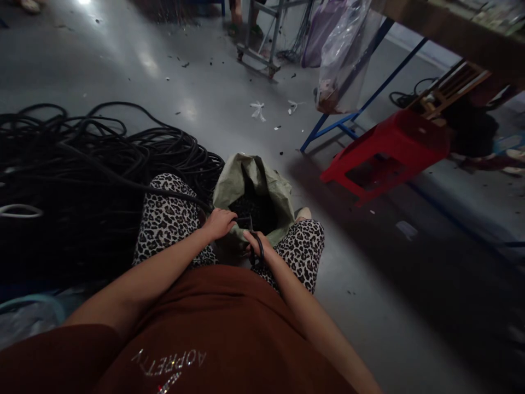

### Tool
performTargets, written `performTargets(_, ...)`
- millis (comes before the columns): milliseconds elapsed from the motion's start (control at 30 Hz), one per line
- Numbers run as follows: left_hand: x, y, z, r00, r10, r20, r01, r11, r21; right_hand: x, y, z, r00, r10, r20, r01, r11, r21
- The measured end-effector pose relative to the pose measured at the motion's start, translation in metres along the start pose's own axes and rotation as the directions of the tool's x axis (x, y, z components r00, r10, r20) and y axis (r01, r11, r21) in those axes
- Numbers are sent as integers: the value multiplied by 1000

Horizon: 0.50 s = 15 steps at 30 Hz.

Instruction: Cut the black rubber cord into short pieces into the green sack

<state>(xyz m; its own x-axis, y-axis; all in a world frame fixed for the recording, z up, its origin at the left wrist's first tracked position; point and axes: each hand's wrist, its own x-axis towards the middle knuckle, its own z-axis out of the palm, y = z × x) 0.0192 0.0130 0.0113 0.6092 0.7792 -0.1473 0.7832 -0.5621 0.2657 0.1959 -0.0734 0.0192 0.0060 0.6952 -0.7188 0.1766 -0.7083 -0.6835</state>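
Leftward, from its tangled heap, the black rubber cable (102,164) ran into my left hand (219,223), grip closed on it. My right hand (257,244) clutched black-handled scissors (260,254) beside the open grey-green woven sack (262,178). A snag in the heap could have jerked the cable and driven the blades into my fingers.

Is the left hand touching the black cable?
Touching. The head view shows the left hand closed around the cable just past where it crosses the knee.
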Motion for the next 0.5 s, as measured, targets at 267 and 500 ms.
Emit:
performTargets(267, 0, 0, -1, 1000, 16, -10, -16, 1000, -26, 2, 4, 1, 1000, 7, 11, -8, 1000, 26)
performTargets(500, 0, 2, -3, 1000, 24, -11, -25, 999, -36, -1, 1, 0, 1000, -12, 5, 12, 1000, -5)
